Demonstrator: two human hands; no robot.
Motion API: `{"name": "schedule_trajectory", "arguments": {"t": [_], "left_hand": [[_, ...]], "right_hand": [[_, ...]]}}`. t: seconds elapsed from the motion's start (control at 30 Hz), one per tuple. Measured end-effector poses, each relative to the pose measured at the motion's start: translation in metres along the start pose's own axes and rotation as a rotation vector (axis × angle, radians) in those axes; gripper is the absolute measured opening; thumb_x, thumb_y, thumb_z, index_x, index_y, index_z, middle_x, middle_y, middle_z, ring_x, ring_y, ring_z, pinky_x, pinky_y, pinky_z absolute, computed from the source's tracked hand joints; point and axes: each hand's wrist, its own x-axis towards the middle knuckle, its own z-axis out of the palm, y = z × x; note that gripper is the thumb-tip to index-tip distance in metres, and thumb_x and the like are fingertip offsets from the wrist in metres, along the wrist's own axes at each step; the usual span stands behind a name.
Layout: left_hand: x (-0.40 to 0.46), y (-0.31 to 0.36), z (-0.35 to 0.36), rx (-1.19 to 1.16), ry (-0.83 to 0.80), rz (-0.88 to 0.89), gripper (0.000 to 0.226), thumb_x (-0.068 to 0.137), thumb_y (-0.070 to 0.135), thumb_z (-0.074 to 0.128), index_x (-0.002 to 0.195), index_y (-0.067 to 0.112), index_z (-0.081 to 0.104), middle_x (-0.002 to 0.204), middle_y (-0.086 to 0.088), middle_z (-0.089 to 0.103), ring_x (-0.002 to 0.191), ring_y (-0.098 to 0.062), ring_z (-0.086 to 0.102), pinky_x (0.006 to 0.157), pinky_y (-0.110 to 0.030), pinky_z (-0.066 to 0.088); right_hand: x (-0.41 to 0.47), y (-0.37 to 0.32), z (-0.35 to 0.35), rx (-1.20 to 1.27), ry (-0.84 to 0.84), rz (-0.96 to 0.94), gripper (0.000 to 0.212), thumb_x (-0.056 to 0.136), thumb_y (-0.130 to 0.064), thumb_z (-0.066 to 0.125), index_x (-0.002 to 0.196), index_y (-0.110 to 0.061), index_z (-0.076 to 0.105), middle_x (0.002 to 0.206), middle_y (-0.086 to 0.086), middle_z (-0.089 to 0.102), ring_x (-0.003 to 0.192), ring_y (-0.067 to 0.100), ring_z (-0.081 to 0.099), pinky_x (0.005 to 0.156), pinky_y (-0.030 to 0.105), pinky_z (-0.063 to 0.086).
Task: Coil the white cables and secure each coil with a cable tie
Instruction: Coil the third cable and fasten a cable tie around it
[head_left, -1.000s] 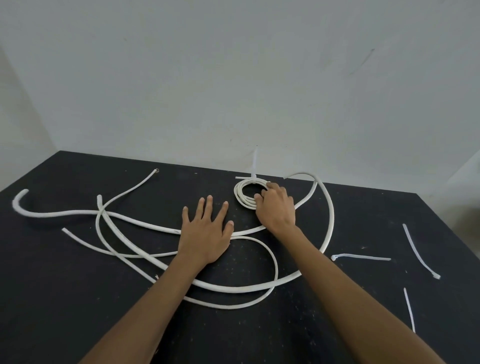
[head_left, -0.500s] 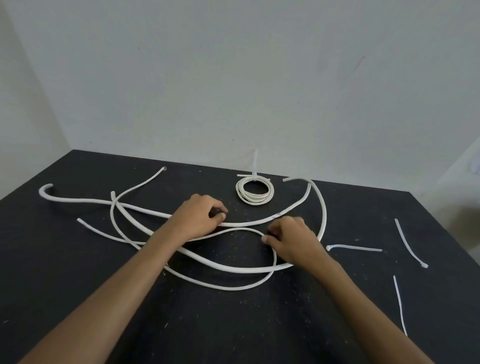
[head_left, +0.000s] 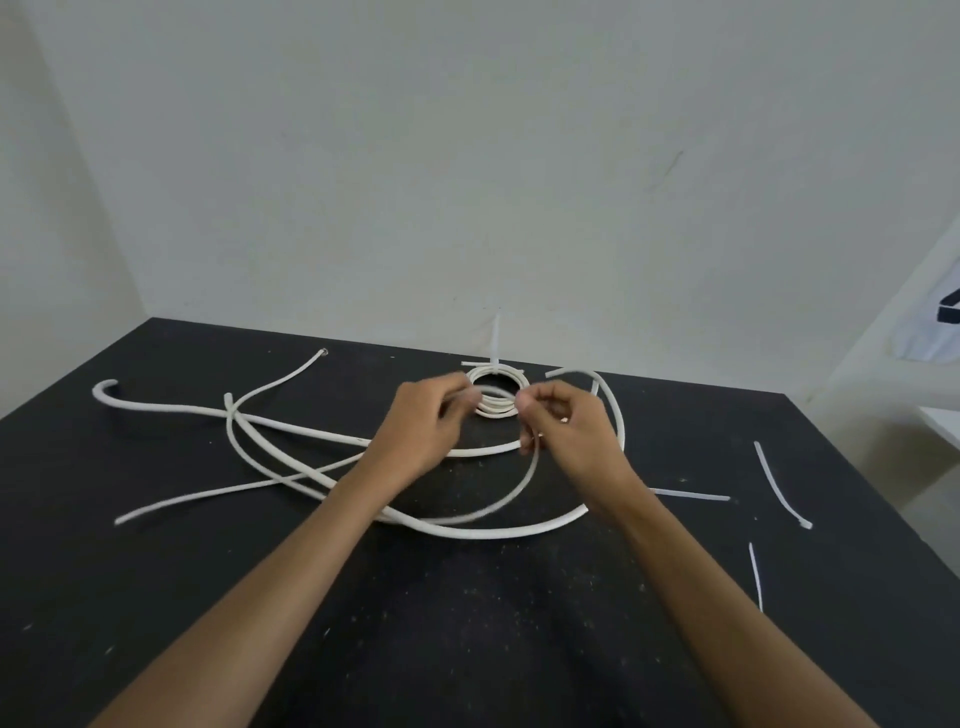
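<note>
Both hands up over the black worktop (head_left: 156, 597): left hand (head_left: 423, 431) and right hand (head_left: 569, 428) each pinch the thin white cable (head_left: 498, 501), looping limp beneath; tied coil (head_left: 496, 397) behind.

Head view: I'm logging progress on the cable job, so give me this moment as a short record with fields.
finished coil: one tied coil at the far table edge, tie tail upright
left hand: pinches the thin cable
right hand: pinches the same cable
loose cables: thick cable uncoiled on the black table
spare ties: three cable ties at right
</note>
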Motion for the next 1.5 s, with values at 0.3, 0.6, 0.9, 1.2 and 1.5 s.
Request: {"name": "schedule_trajectory", "arguments": {"t": [0.3,0.6,0.9,1.2,1.5], "left_hand": [[0.027,0.018,-0.028,-0.382,0.490,-0.429,0.027,0.095,0.026,0.058,0.073,0.021,0.074,0.069,0.000,0.065,0.084,-0.024,0.067,0.082,-0.042,0.058],[0.019,-0.014,-0.046,-0.372,0.635,-0.608,0.027,0.099,0.014,0.060,0.077,0.017,0.075,0.081,-0.008,0.072,0.077,-0.023,0.067,0.075,-0.037,0.056],[0.023,0.023,-0.013,0.248,0.256,0.098,0.046,0.111,0.043,0.048,0.157,0.039,0.049,0.155,-0.008,0.051,0.147,-0.024,0.044,0.120,-0.057,0.033],[0.032,0.033,-0.002,0.317,0.252,0.171,0.026,0.107,0.040,0.058,0.085,0.026,0.060,0.064,0.014,0.054,0.066,-0.016,0.049,0.075,-0.040,0.045],[0.019,-0.010,-0.054,0.142,0.549,-0.554,0.030,0.105,0.027,0.059,0.080,0.012,0.065,0.082,-0.010,0.070,0.088,-0.040,0.069,0.084,-0.049,0.058]], "right_hand": [[-0.001,-0.024,-0.023,0.382,-0.147,0.136,0.020,0.105,-0.012,0.066,0.111,0.004,0.077,0.086,0.008,0.064,0.065,0.017,0.056,0.077,0.038,0.055],[0.004,-0.011,-0.061,0.527,0.154,0.172,0.018,0.097,-0.005,0.067,0.110,0.003,0.076,0.094,0.011,0.076,0.057,0.013,0.047,0.063,0.031,0.045],[0.011,-0.029,-0.043,0.286,0.048,0.031,0.017,0.099,-0.009,0.074,0.114,-0.003,0.078,0.106,0.014,0.081,0.061,0.015,0.045,0.060,0.029,0.036],[0.008,-0.035,-0.039,0.197,-0.056,0.009,0.030,0.100,-0.031,0.075,0.103,-0.002,0.080,0.084,0.017,0.065,0.059,0.016,0.043,0.061,0.031,0.040],[-0.009,0.006,-0.073,-0.387,-0.151,0.092,0.031,0.106,-0.041,0.064,0.096,-0.020,0.085,0.070,0.009,0.066,0.069,0.013,0.062,0.083,0.038,0.054]]}}
